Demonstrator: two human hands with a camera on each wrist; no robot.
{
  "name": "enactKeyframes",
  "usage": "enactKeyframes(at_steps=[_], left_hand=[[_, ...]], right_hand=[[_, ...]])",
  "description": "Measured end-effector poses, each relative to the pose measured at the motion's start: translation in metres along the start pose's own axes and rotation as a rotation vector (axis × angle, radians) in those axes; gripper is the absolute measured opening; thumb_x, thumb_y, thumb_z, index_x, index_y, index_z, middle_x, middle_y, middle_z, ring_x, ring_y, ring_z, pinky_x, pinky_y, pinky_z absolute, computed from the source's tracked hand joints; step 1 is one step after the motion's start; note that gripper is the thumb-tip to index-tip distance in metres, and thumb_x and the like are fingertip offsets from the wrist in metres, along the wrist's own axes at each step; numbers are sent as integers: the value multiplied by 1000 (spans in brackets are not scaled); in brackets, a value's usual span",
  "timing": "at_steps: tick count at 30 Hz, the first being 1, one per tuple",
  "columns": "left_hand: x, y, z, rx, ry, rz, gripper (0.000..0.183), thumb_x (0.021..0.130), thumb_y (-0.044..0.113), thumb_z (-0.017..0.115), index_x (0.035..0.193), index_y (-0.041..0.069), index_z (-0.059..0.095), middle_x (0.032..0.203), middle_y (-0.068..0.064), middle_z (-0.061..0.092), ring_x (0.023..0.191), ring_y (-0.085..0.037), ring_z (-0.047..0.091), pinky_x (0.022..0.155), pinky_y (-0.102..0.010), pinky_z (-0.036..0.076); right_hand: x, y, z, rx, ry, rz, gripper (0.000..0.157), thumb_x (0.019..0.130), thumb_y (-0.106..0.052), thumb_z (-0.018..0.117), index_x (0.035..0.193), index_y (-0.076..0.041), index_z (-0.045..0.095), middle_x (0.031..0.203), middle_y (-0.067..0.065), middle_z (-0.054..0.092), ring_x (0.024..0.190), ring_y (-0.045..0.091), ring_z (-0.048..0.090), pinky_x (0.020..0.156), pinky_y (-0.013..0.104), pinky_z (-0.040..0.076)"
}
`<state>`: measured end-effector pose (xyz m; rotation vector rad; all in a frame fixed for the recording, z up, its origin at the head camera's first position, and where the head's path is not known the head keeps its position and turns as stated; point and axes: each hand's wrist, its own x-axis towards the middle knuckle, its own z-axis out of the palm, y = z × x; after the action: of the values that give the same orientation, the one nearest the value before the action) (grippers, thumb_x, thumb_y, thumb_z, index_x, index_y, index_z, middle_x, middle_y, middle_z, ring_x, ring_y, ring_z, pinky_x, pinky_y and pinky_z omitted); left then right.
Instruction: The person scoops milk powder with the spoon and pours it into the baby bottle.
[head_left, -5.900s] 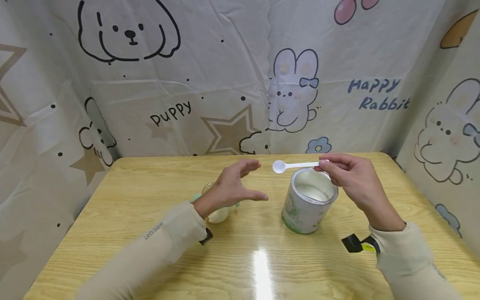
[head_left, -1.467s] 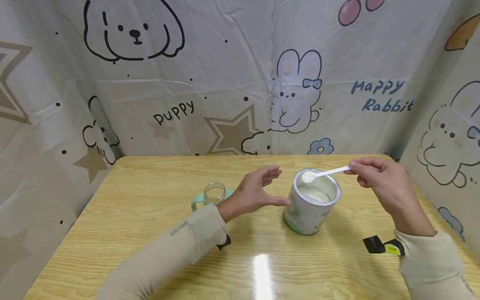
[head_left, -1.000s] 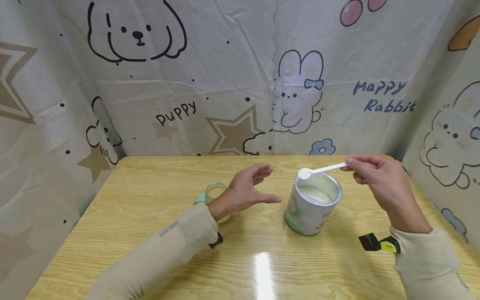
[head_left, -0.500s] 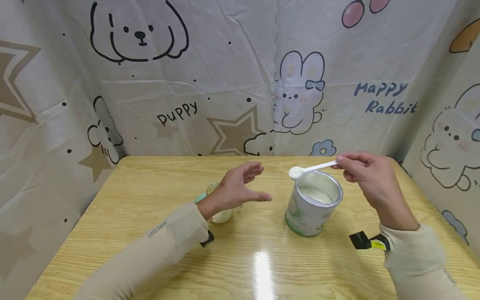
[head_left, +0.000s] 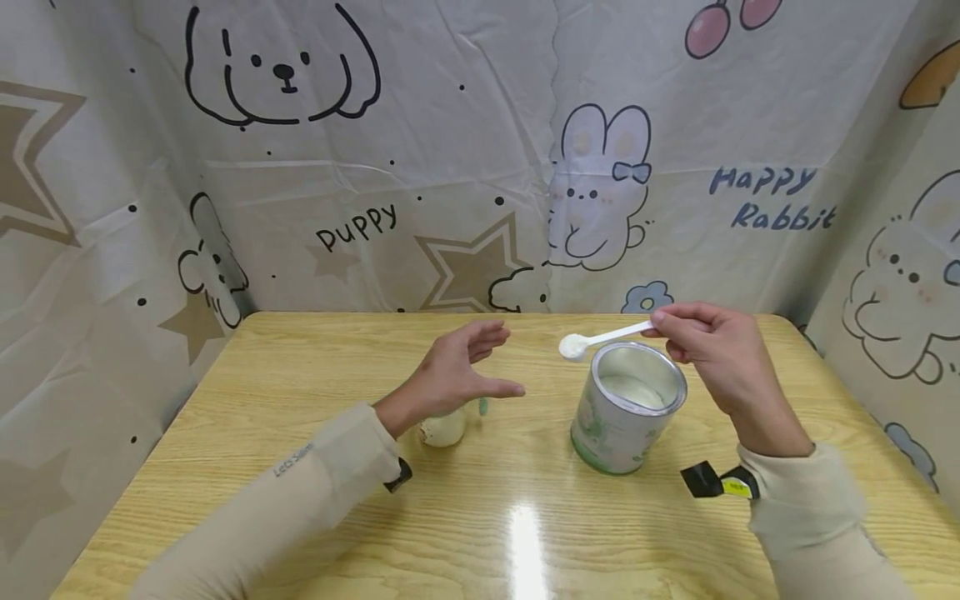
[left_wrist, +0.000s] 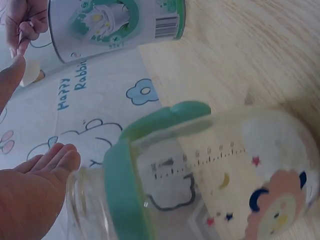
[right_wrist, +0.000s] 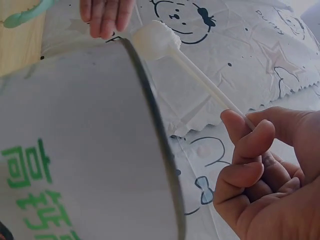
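Note:
My right hand [head_left: 716,358] pinches the handle end of a white measuring scoop [head_left: 618,333] between thumb and forefinger. White powder [right_wrist: 160,39] heaps its bowl, which hangs left of the open milk powder can [head_left: 615,429], above rim height. Inside the can, pale powder [head_left: 633,390] is visible well below the rim. My left hand [head_left: 453,371] is held up with spread fingers and the thumb apart, holding nothing. Behind it stands a clear baby bottle [left_wrist: 215,170] with a green handle [left_wrist: 165,120] and an open neck; the hand hides most of it in the head view.
A wooden table [head_left: 337,517] bears the can and the bottle. A printed cloth [head_left: 465,150] hangs along the back and both sides. Black straps sit at both wrists.
The right hand has carried the scoop, now heaped with powder, out of the can and leftward past its rim. My left hand has drawn back left, in front of the bottle.

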<state>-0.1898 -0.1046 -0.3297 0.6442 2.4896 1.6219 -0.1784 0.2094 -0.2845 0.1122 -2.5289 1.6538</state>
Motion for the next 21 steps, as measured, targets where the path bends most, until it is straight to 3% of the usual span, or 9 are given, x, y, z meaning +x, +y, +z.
enactKeyframes(at_steps=[21], left_hand=[[-15, -7, -29, 43, 43, -43, 87, 78, 16, 88, 149, 4, 42, 145, -12, 53, 135, -27, 48, 114, -38, 39]], right_hand=[[4, -8, 31, 71, -66, 24, 40, 100, -25, 65, 122, 8, 62, 87, -11, 72, 74, 7, 58, 67, 16, 56]])
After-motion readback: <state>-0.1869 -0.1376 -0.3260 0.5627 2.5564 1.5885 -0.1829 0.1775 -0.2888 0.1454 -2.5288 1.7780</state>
